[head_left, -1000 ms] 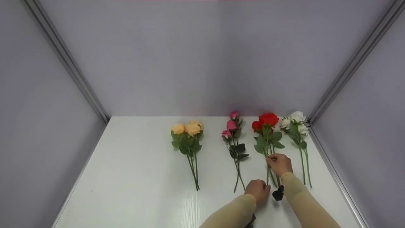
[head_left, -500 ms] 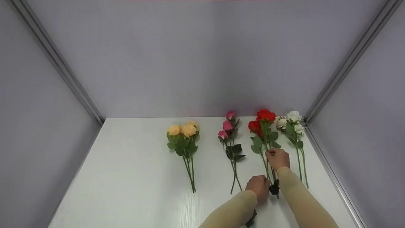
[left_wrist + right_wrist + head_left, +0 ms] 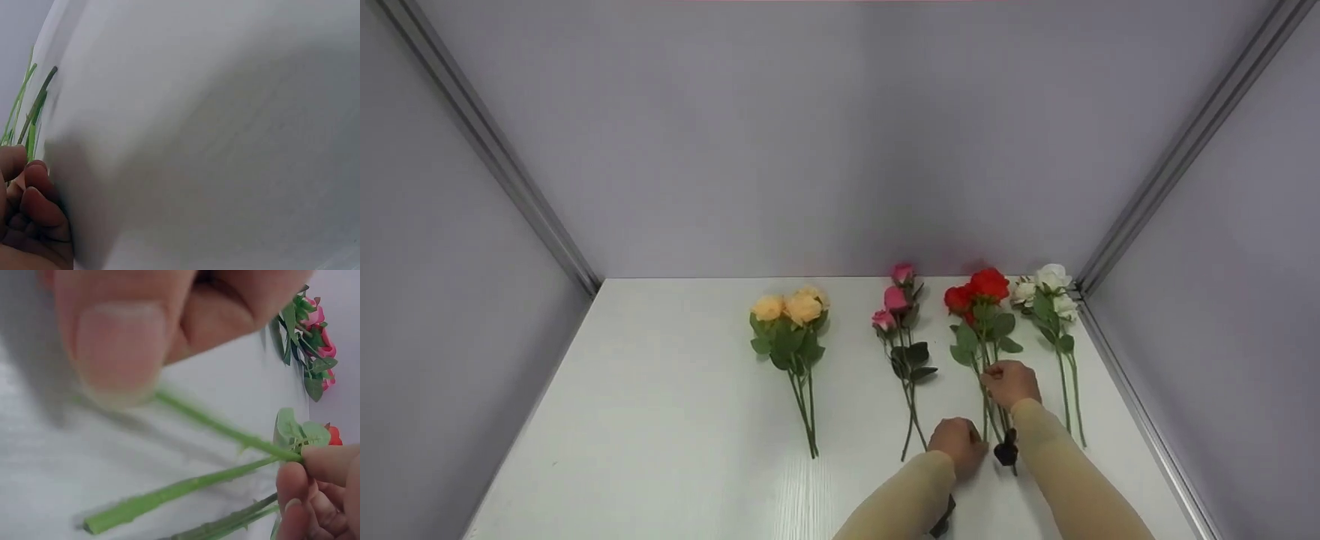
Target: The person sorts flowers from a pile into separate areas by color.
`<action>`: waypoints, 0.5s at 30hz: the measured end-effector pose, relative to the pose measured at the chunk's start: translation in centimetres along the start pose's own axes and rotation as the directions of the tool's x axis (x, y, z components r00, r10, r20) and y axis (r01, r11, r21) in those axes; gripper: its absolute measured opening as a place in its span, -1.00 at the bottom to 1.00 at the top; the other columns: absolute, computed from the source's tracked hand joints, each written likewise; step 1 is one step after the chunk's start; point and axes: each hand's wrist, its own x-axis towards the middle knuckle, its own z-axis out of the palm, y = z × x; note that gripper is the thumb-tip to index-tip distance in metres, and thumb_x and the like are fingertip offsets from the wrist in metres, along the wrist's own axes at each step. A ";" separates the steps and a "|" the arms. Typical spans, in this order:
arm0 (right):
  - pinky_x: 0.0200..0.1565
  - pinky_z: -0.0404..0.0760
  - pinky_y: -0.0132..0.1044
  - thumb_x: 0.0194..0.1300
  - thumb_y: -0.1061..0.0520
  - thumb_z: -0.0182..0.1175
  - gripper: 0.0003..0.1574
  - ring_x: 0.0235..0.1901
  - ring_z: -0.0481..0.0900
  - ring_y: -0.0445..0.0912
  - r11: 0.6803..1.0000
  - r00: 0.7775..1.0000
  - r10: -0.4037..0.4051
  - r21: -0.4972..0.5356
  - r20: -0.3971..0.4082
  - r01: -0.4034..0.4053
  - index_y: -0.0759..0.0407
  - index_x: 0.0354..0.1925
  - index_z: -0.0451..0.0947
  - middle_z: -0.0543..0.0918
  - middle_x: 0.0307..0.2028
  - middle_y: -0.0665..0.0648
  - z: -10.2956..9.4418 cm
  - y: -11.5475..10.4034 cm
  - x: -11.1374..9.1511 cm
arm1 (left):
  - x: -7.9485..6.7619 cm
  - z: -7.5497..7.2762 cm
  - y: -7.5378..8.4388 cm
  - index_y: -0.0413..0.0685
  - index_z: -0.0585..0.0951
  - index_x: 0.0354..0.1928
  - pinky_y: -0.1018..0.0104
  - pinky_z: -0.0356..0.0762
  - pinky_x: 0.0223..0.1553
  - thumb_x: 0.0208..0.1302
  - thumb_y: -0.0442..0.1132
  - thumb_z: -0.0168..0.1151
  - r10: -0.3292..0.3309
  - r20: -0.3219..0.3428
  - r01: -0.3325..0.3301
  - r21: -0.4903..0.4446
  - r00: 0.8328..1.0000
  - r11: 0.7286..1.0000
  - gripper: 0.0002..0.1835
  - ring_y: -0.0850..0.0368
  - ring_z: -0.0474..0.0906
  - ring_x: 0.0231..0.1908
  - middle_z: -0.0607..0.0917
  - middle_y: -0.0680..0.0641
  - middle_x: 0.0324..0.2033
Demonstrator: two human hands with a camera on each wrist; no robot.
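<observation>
Several red roses (image 3: 988,283) with green stems and leaves lie on the white table, right of centre in the head view. My right hand (image 3: 1012,382) pinches a green stem (image 3: 219,427) below the leaves between thumb and fingertips. My left hand (image 3: 958,448) is lower down, by the cut ends; in the right wrist view its thumb (image 3: 121,354) looms large, pressed at the end of that stem. A second thick stem (image 3: 169,495) runs under the right fingers. In the left wrist view the left fingers (image 3: 42,208) are curled, with stem ends (image 3: 39,104) beyond them.
Pink roses (image 3: 895,298) lie left of the red ones, and white roses (image 3: 1051,277) to their right, near the side wall. Peach roses (image 3: 802,306) lie farther left. Grey panels (image 3: 840,150) enclose the table (image 3: 660,390) at back and sides.
My right hand and the red roses shifted slightly away toward the back wall, then came back nearer. The left hand stays by the stem ends. The head view has turned slightly right.
</observation>
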 end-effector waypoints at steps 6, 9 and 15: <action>-0.38 0.56 -0.16 0.29 0.13 0.23 -0.79 -0.52 0.58 -0.13 1.000 1.000 0.011 -0.019 0.016 -0.011 0.24 -0.18 0.66 0.69 -0.44 0.10 -0.4 0.0 0.2 | 0.2 0.0 -0.1 0.08 0.58 -0.56 0.30 0.44 -0.37 0.13 -0.13 0.39 -0.037 -0.023 0.036 -0.058 0.999 0.998 -0.80 0.25 0.41 -0.50 0.50 0.17 -0.60; -0.40 0.53 -0.17 0.28 0.12 0.23 -0.82 -0.55 0.56 -0.11 0.999 0.999 0.035 -0.025 0.009 -0.035 0.20 -0.25 0.68 0.67 -0.51 0.08 -0.4 0.0 0.2 | 0.3 0.4 0.0 0.09 0.54 -0.61 0.30 0.41 -0.39 0.10 -0.10 0.39 -0.041 -0.035 0.039 -0.058 0.999 0.998 -0.75 0.24 0.39 -0.51 0.49 0.16 -0.61; -0.43 0.50 -0.21 0.25 0.12 0.23 -0.84 -0.52 0.55 -0.11 0.999 0.998 0.053 -0.011 0.016 -0.053 0.19 -0.30 0.67 0.66 -0.54 0.06 0.0 0.1 0.2 | 0.6 1.2 0.0 0.10 0.51 -0.65 0.31 0.40 -0.42 0.03 -0.06 0.44 -0.032 -0.083 0.035 0.027 0.996 0.999 -0.71 0.23 0.37 -0.56 0.47 0.17 -0.66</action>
